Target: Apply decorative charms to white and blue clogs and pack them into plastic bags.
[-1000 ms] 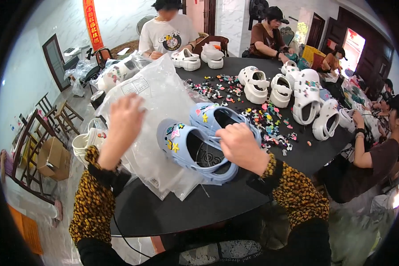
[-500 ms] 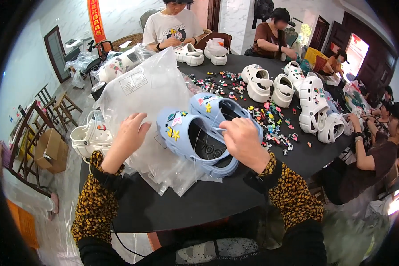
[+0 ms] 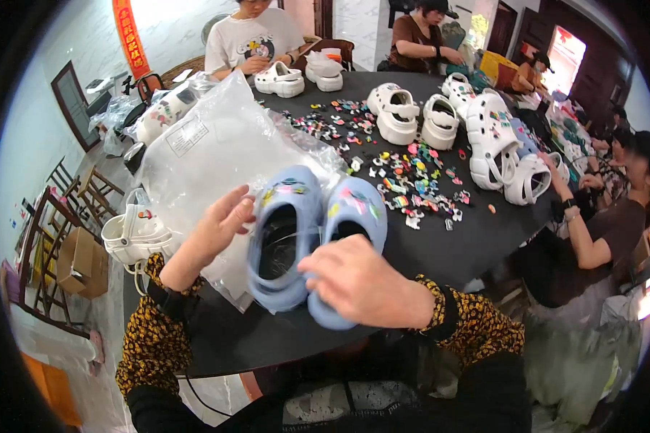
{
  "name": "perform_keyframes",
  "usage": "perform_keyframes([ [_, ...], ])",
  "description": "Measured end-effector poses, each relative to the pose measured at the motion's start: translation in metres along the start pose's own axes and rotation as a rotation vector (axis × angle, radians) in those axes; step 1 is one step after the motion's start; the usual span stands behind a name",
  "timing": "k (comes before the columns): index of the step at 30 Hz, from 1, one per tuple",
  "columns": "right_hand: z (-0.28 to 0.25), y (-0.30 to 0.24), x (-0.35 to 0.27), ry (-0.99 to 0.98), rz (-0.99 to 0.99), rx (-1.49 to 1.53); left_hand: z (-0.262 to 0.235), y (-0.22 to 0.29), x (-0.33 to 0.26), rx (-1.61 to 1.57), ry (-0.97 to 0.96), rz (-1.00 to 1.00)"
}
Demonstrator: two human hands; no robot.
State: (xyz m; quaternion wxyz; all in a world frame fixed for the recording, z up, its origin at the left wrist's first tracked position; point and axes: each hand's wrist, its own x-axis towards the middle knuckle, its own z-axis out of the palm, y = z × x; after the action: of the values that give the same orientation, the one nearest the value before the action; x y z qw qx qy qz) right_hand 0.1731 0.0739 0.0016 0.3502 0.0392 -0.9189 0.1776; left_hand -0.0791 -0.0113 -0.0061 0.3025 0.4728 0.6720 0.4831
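A pair of light blue clogs with colourful charms on their toes stands before me, toes pointing away: the left clog (image 3: 290,191) and the right clog (image 3: 365,206). My right hand (image 3: 365,285) is closed over the heel of the right clog, its curled fingers reaching the gap between the two and hiding that heel. A thin clear tie crosses the openings. My left hand (image 3: 220,227) is open beside the left clog, fingers apart, over a stack of clear plastic bags (image 3: 188,173). Some blur softens the clogs.
Loose charms (image 3: 419,177) lie scattered across the black table (image 3: 440,249). White clogs (image 3: 393,112) stand beyond them, with more at the right (image 3: 491,137). Another white clog (image 3: 141,231) sits left of the bags. Co-workers sit along the far and right sides.
The blue clogs have turned from slanting left to pointing away from me and come nearer. My right hand has moved left and down with them; the left hand stays beside them.
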Motion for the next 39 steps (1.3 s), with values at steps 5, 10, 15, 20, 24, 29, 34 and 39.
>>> perform_keyframes([
  [5, -0.026, 0.005, -0.01, 0.008, 0.01, -0.065, 0.018, 0.021, -0.013, 0.539, 0.062, 0.325],
  [10, -0.062, 0.056, -0.015, 0.276, 0.351, 0.128, 0.043, 0.044, -0.033, 0.708, -0.056, 0.314],
  [15, -0.06, 0.096, -0.032, 0.313, 0.598, 0.29, 0.063, 0.042, -0.021, 0.771, -0.133, 0.127],
  [20, -0.051, 0.117, -0.052, 0.248, 0.59, 0.215, 0.07, 0.035, -0.003, 0.842, -0.127, 0.107],
  [24, -0.035, 0.126, -0.059, 0.135, 0.602, 0.142, 0.079, 0.035, 0.004, 0.84, -0.13, 0.097],
  [29, -0.021, 0.126, -0.06, 0.098, 0.603, 0.103, 0.087, 0.035, 0.005, 0.791, -0.114, 0.064],
  [34, -0.023, 0.116, -0.063, 0.111, 0.5, 0.065, 0.091, 0.033, 0.005, 0.824, -0.119, 0.269],
  [39, -0.032, 0.105, -0.065, 0.081, 0.521, 0.142, 0.087, 0.041, 0.0, 0.822, -0.104, 0.321],
])
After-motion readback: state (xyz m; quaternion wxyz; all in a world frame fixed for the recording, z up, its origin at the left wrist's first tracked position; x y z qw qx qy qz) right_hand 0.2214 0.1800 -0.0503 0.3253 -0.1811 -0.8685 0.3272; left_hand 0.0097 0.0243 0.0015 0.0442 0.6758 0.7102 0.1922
